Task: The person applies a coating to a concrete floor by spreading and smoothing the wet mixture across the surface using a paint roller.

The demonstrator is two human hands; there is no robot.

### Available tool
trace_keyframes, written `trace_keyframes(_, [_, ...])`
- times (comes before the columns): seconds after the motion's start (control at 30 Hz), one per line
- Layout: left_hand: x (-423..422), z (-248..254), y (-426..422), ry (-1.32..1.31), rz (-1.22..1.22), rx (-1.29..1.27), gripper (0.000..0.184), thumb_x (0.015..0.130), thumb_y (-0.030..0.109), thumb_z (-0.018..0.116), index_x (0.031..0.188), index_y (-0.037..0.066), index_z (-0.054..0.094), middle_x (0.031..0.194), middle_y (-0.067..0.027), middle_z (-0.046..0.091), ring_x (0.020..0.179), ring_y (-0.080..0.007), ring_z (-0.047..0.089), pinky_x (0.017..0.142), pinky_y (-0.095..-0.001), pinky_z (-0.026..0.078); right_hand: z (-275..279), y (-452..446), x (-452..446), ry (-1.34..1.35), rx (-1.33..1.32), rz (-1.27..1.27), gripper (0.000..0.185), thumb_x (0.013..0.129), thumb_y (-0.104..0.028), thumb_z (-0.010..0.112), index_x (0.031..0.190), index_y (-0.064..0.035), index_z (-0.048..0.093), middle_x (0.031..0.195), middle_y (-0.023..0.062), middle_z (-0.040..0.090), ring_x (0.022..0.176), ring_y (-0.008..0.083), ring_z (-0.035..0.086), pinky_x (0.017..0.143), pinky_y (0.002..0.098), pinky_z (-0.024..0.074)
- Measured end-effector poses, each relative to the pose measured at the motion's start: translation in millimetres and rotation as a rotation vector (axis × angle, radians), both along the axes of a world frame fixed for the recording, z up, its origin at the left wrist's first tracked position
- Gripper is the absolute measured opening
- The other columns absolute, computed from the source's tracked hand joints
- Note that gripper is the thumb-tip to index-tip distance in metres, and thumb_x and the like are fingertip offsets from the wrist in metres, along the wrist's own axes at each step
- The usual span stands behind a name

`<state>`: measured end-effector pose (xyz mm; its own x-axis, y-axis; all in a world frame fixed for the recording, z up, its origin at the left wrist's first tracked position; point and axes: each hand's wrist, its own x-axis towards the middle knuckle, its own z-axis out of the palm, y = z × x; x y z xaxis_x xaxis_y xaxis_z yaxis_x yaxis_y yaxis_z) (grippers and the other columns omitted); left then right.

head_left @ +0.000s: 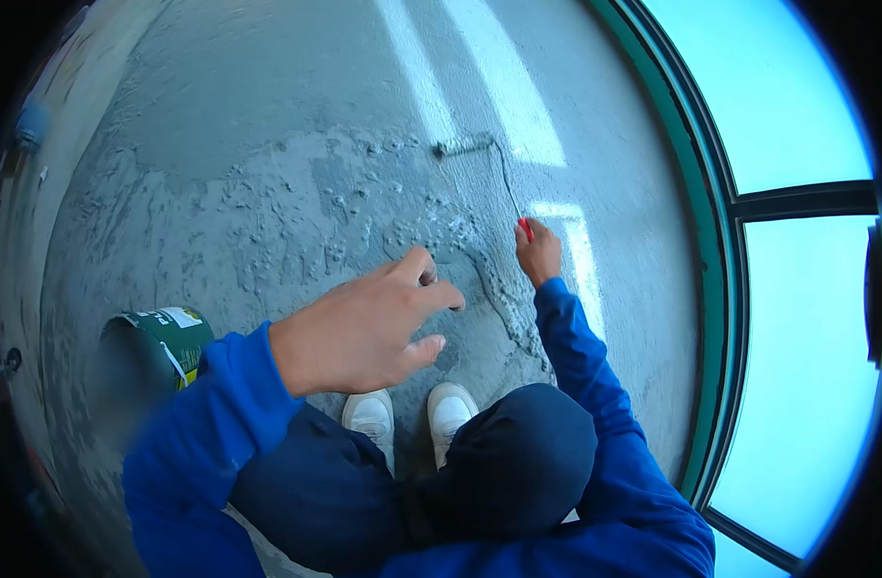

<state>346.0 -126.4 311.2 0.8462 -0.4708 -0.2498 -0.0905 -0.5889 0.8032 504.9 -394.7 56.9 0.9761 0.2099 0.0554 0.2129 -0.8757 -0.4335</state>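
My right hand (540, 252) is closed round the red handle of a paint roller (506, 178). The roller's head rests on the wet grey floor (296, 202), smeared with the same grey coating. A thick, lumpy band of coating spreads left of the roller and down toward my feet. My left hand (373, 323) hovers in front of my knees with thumb and fingers apart and nothing in it. To its left stands a green bucket (176, 337) with a white label, its dark mouth toward me.
I squat with white shoes (368, 414) on the floor. Along the right runs a window (807, 318) with a dark frame and a green sill edge (703, 241). Strips of sunlight fall across the coating. A pale wall (84, 116) borders the left side.
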Motion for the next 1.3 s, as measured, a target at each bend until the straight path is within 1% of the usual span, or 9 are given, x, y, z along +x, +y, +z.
trace_keyframes(0.17, [6.7, 3.5, 8.8, 0.08, 0.023, -0.013, 0.035, 0.082, 0.017, 0.059, 0.115, 0.005, 0.052, 0.111, -0.0165, 0.043, 0.097, -0.0337, 0.052, 0.082, -0.0385, 0.044, -4.8, 98.5, 119.9, 0.076, 0.0, -0.02, 0.031, 0.08, -0.029, 0.058, 0.097, -0.0045, 0.064, 0.089, 0.0221, 0.063, 0.086, 0.0407, 0.06, 0.079, 0.0441, 0.047])
trace_keyframes(0.33, [3.7, -0.6, 15.5, 0.075, 0.049, -0.011, 0.035, 0.082, 0.016, 0.059, 0.115, 0.005, 0.052, 0.11, -0.0169, 0.043, 0.097, -0.0337, 0.052, 0.082, -0.0382, 0.044, 13.1, 140.3, 151.3, 0.277, 0.118, -0.077, 0.027, 0.08, -0.021, 0.055, 0.094, 0.0003, 0.063, 0.074, 0.0198, 0.064, 0.064, 0.0283, 0.066, 0.059, 0.0378, 0.0536])
trace_keyframes(0.5, [1.7, 1.9, 11.9, 0.026, 0.03, -0.036, 0.036, 0.082, 0.015, 0.059, 0.115, 0.004, 0.052, 0.11, -0.0174, 0.043, 0.097, -0.0343, 0.052, 0.082, -0.0385, 0.044, 25.5, 96.8, 102.9, 0.314, 0.063, 0.184, 0.019, 0.076, -0.014, 0.046, 0.075, 0.0007, 0.058, 0.062, 0.0213, 0.061, 0.054, 0.0299, 0.063, 0.059, 0.0405, 0.0527])
trace_keyframes(0.53, [0.3, 2.7, 10.8, 0.021, 0.025, -0.034, 0.036, 0.081, 0.015, 0.059, 0.115, 0.003, 0.052, 0.11, -0.0175, 0.043, 0.097, -0.0344, 0.052, 0.082, -0.0386, 0.044, 29.3, 80.7, 82.2, 0.318, 0.054, 0.193, 0.018, 0.075, -0.016, 0.048, 0.075, -0.0002, 0.058, 0.065, 0.0226, 0.06, 0.058, 0.0346, 0.062, 0.061, 0.0443, 0.0504])
trace_keyframes(0.6, [-2.7, 2.3, 7.8, 0.009, 0.014, -0.026, 0.037, 0.081, 0.015, 0.059, 0.115, 0.003, 0.051, 0.11, -0.0178, 0.043, 0.096, -0.0346, 0.052, 0.082, -0.0389, 0.044, 16.2, 40.9, 38.5, 0.167, 0.031, 0.243, 0.02, 0.075, -0.018, 0.05, 0.082, -0.0013, 0.058, 0.074, 0.0247, 0.06, 0.072, 0.0428, 0.057, 0.065, 0.0494, 0.0467])
trace_keyframes(0.67, [-3.8, 1.6, 5.3, -0.006, 0.004, -0.028, 0.037, 0.081, 0.015, 0.059, 0.115, 0.003, 0.051, 0.11, -0.0181, 0.043, 0.096, -0.0349, 0.053, 0.082, -0.0392, 0.044, 20.5, 1.7, -13.4, 0.035, 0.031, 0.296, 0.021, 0.077, -0.018, 0.053, 0.09, -0.0027, 0.059, 0.075, 0.0245, 0.06, 0.069, 0.0427, 0.058, 0.064, 0.0493, 0.0469])
trace_keyframes(0.9, [-6.4, 2.4, -5.2, -0.034, -0.007, 0.029, 0.036, 0.08, 0.015, 0.058, 0.115, 0.005, 0.052, 0.111, -0.017, 0.043, 0.096, -0.0344, 0.051, 0.082, -0.0388, 0.043, 89.4, -90.9, -142.5, 0.36, -0.005, 0.052, 0.03, 0.079, -0.019, 0.058, 0.104, -0.003, 0.059, 0.077, 0.0241, 0.061, 0.069, 0.0403, 0.06, 0.064, 0.0432, 0.0478])
trace_keyframes(1.07, [-9.8, 11.1, -2.8, -0.01, 0.099, 0.115, 0.035, 0.08, 0.014, 0.058, 0.113, 0.006, 0.053, 0.106, -0.0123, 0.044, 0.09, -0.0253, 0.05, 0.076, -0.0335, 0.043, 114.6, -123.3, -180.9, 0.56, 0.141, -0.164, 0.033, 0.081, -0.02, 0.058, 0.108, -0.0003, 0.057, 0.082, 0.0225, 0.062, 0.076, 0.036, 0.062, 0.068, 0.0388, 0.0475])
trace_keyframes(1.3, [19.5, -4.6, -8.3, -0.164, 0.275, 0.222, 0.035, 0.081, 0.013, 0.058, 0.115, 0.009, 0.054, 0.107, -0.0096, 0.047, 0.084, -0.0188, 0.05, 0.071, -0.0295, 0.043, 63.4, -107.5, -135.5, 0.299, 0.164, -0.003, 0.033, 0.081, -0.021, 0.057, 0.107, -0.0019, 0.057, 0.089, 0.0238, 0.061, 0.081, 0.0402, 0.059, 0.071, 0.0423, 0.0468])
